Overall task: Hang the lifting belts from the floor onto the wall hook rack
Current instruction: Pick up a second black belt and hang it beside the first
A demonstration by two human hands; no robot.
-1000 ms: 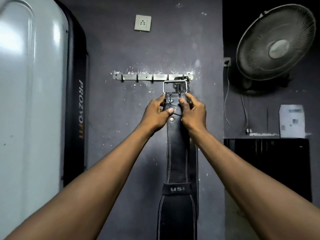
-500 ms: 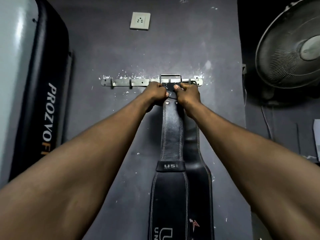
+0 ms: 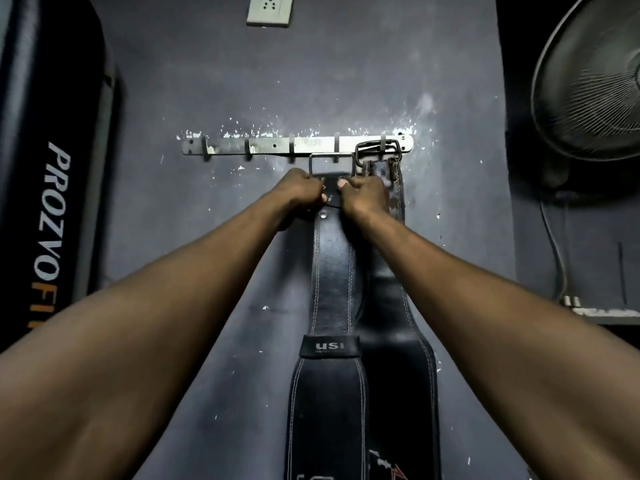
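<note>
A black leather lifting belt (image 3: 332, 289) with a USI tag hangs down the grey wall. Its steel buckle (image 3: 331, 164) sits over a hook of the metal hook rack (image 3: 298, 146), second from the right. My left hand (image 3: 300, 190) and my right hand (image 3: 363, 195) both grip the belt's top just under the buckle. Behind and to the right hangs a second black belt (image 3: 398, 368), its buckle (image 3: 377, 152) on the rightmost hook.
A black and grey padded machine marked PROZVOFIT (image 3: 52, 220) stands at the left. A wall fan (image 3: 595, 84) is mounted at the right, with a cable below it. A socket (image 3: 269, 10) sits above the rack. Three hooks on the rack's left hold nothing.
I have stepped closer to the wall. Both hands raised the belt's buckle from below the rack up to the hook, then let it settle slightly lower.
</note>
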